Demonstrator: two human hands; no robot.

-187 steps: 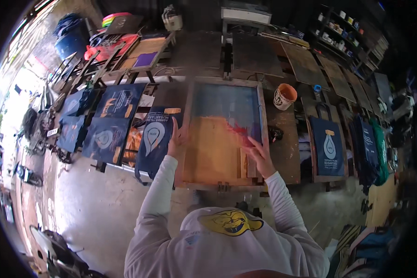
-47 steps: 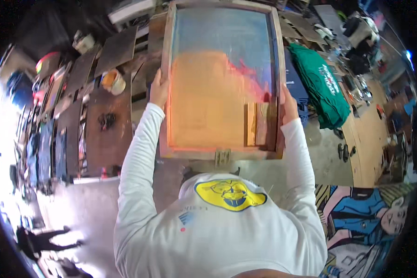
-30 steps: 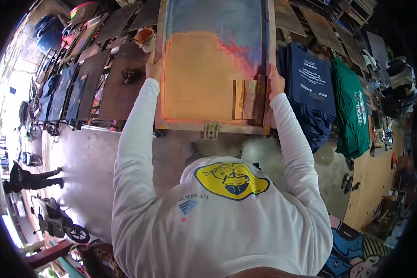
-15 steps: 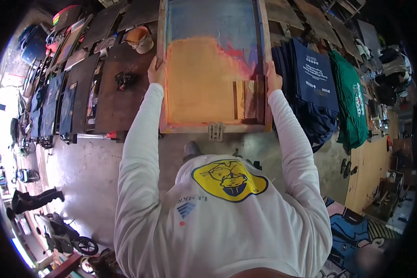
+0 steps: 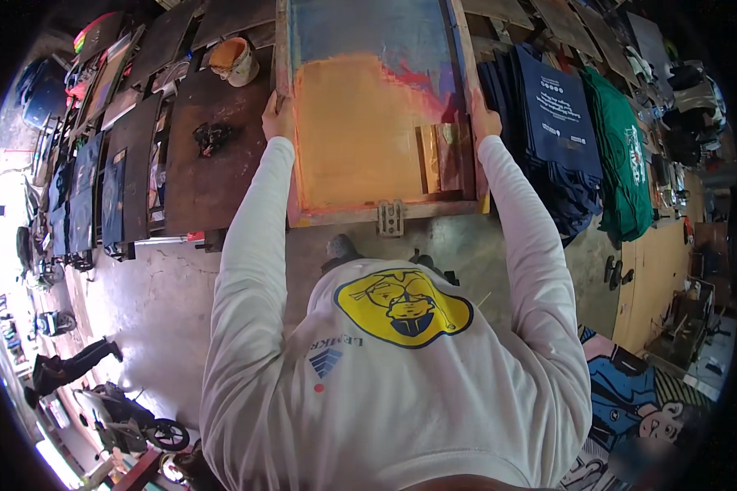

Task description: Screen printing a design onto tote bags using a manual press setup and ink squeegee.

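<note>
Both arms reach forward to a wooden screen-printing frame. Its mesh carries orange ink over the near part and blue ink farther away, with a pink-red band between them. My left hand is closed on the left side bar. On the opposite bar, my right hand is closed too; its fingers are partly hidden. Inside the near right corner lies a flat wooden piece with ink on it, perhaps a squeegee. A metal bracket is fixed at the middle of the near bar.
To the left, dark boards bear an ink-stained bucket and a crumpled black lump. Stacked navy fabric pieces and green ones hang close on the right. A person's legs and a motorcycle show at lower left.
The frame, with both hands still on it, sits slightly farther up and right in view. The boards and bucket have shifted a little left and up in the picture.
</note>
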